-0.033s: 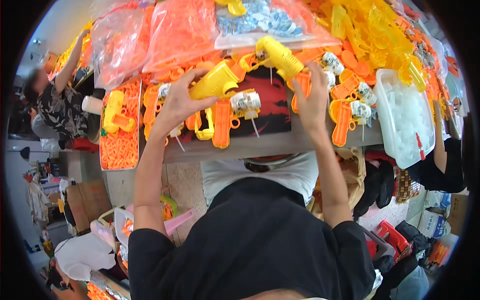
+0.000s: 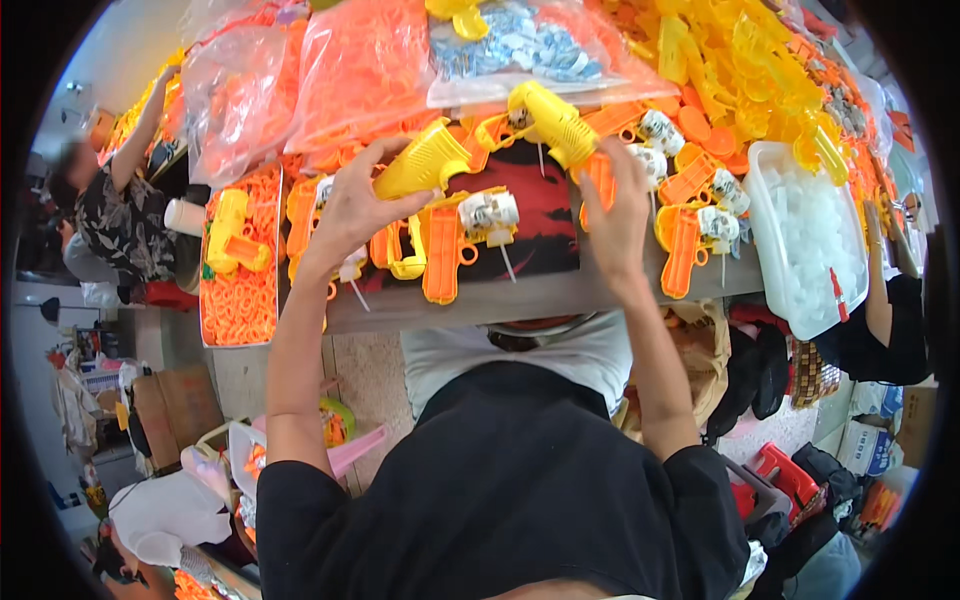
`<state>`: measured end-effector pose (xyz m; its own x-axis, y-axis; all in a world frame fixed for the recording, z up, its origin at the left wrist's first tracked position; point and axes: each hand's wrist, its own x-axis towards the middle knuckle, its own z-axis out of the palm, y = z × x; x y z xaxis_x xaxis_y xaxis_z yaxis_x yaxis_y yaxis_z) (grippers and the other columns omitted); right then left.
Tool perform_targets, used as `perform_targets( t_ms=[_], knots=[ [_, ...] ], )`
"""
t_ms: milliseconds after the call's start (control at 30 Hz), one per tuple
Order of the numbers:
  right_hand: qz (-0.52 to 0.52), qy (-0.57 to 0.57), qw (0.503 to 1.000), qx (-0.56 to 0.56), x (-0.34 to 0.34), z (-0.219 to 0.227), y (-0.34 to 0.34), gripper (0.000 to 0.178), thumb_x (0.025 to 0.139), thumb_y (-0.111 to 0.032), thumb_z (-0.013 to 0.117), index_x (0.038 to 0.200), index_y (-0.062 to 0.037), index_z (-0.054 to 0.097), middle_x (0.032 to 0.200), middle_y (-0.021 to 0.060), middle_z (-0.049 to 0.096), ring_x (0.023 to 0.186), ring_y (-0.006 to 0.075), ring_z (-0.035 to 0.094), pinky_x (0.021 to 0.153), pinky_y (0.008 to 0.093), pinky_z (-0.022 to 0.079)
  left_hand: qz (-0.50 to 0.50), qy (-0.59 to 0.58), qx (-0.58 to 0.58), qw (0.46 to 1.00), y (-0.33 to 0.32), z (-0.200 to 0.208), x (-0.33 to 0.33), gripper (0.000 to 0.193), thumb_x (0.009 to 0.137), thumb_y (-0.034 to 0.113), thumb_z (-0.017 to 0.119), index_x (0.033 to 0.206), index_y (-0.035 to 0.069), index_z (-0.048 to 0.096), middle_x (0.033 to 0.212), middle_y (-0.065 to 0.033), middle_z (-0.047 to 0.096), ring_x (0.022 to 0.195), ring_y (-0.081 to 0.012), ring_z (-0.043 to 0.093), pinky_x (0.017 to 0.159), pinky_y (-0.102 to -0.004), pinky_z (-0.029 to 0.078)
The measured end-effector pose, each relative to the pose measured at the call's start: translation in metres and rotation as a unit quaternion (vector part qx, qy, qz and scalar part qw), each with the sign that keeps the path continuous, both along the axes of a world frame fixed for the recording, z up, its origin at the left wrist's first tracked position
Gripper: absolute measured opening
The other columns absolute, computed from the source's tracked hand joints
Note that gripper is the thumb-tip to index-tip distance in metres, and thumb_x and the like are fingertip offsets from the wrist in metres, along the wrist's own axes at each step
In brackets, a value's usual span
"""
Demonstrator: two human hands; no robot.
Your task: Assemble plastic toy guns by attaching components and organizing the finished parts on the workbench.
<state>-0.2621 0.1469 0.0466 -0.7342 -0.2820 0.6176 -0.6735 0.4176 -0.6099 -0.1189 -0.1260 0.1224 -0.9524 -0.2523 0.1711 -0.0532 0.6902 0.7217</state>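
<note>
One co-worker (image 2: 120,235) in a patterned top is past the left edge of the table (image 2: 450,313), arm raised; a white cylinder (image 2: 184,216) is just beside. Near left corner of the surface: shallow tray (image 2: 237,344) of small orange rings (image 2: 240,312), with a yellow housing (image 2: 228,225) lying on them.

Left hand (image 2: 352,205): thumb and fingers parted to the width of a yellow slotted casing (image 2: 422,162) and gripping its left end, above the surface left of middle. Below, toward the near edge: yellow open frame (image 2: 408,266), orange toy-gun handle (image 2: 440,260), white printed cylinder (image 2: 488,213) with a thin white stick (image 2: 508,262).

Middle: black-and-red sheet (image 2: 535,220). Second yellow casing (image 2: 550,120), tilted, slightly right of middle, its lower end at the right hand (image 2: 620,205). Right thumb and forefinger apart, part-curled; cannot tell whether they hold it.

Right of that hand: orange handles (image 2: 678,255) with printed cylinders. Toward the far edge, in order: bagged orange parts (image 2: 360,80), bagged blue parts (image 2: 520,48), heaped yellow parts (image 2: 740,60).

Near right corner: white tub (image 2: 806,331) of translucent pieces (image 2: 805,230), slim red item (image 2: 838,293) at its rim. Beyond, another person's arm (image 2: 880,300).
</note>
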Motion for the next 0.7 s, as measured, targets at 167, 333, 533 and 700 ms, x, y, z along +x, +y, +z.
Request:
perform_targets(
  t_ms=[167, 333, 533, 700],
  knots=[
    [0.127, -0.008, 0.991, -0.050, 0.039, -0.003, 0.009, 0.023, 0.088, 0.007, 0.064, 0.109, -0.0006, 0.067, 0.105, 0.0162, 0.069, 0.098, 0.0316, 0.067, 0.086, 0.0387, 0.053, -0.010, 0.072, -0.064, 0.995, -0.003, 0.018, -0.063, 0.069, 0.074, 0.031, 0.083, 0.132, 0.001, 0.059, 0.123, -0.0171, 0.066, 0.113, -0.0281, 0.063, 0.099, -0.0380, 0.048],
    [0.168, 0.027, 0.985, -0.025, 0.045, -0.036, 0.014, 0.027, 0.083, 0.009, 0.063, 0.106, -0.0021, 0.069, 0.101, 0.0143, 0.070, 0.088, 0.0310, 0.069, 0.080, 0.0389, 0.055, -0.093, 0.139, -0.163, 0.972, 0.009, 0.019, -0.152, 0.066, 0.073, 0.034, 0.080, 0.130, 0.005, 0.061, 0.122, -0.0172, 0.064, 0.116, -0.0334, 0.059, 0.102, -0.0420, 0.045],
    [0.174, 0.010, 0.984, -0.035, 0.043, -0.041, 0.008, 0.030, 0.078, 0.009, 0.064, 0.105, -0.0028, 0.068, 0.100, 0.0128, 0.070, 0.090, 0.0313, 0.069, 0.079, 0.0398, 0.055, -0.179, 0.151, -0.291, 0.927, 0.017, 0.020, -0.248, 0.070, 0.072, 0.026, 0.082, 0.135, 0.008, 0.058, 0.125, -0.0148, 0.062, 0.122, -0.0332, 0.055, 0.107, -0.0436, 0.041],
    [0.169, -0.005, 0.985, -0.022, 0.042, -0.043, 0.016, 0.028, 0.078, 0.008, 0.064, 0.104, -0.0032, 0.068, 0.100, 0.0123, 0.070, 0.093, 0.0318, 0.068, 0.081, 0.0412, 0.055, -0.238, 0.149, -0.416, 0.865, 0.068, 0.070, -0.246, 0.065, 0.091, 0.026, 0.074, 0.145, 0.005, 0.045, 0.148, -0.0156, 0.044, 0.138, -0.0344, 0.041, 0.114, -0.0479, 0.034]
  ],
)
